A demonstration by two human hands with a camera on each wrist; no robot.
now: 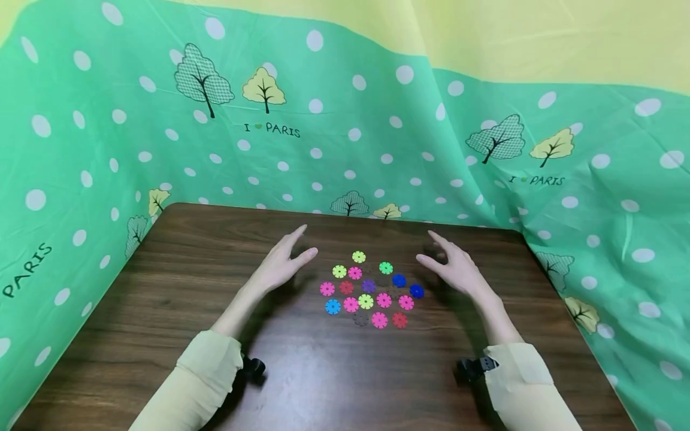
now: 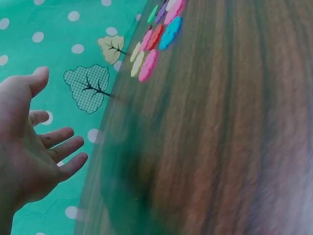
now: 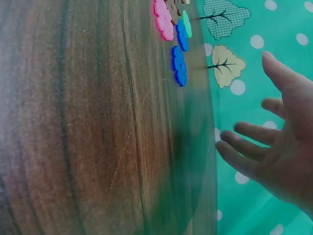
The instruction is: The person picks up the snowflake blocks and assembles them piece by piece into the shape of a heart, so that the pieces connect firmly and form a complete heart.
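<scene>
Several flat, notched plastic discs lie loosely grouped on the dark wood table, among them a light blue disc [image 1: 332, 306], a purple disc [image 1: 368, 286], a green disc [image 1: 386, 267] and a red disc [image 1: 400, 320]. Pink, yellow, dark blue and brown ones lie between them. To the left of the group, my left hand [image 1: 280, 263] hovers with fingers extended and thumb apart, holding nothing. On the other side my right hand [image 1: 455, 267] is held the same way, nearest a dark blue disc [image 3: 179, 66]. Neither hand touches a disc.
The wooden table [image 1: 345, 377] ends at the back against a green dotted cloth [image 1: 334, 137] printed with trees, which also hangs along both sides. A small black camera [image 1: 253, 368] sits at the left wrist, another black camera [image 1: 471, 368] at the right.
</scene>
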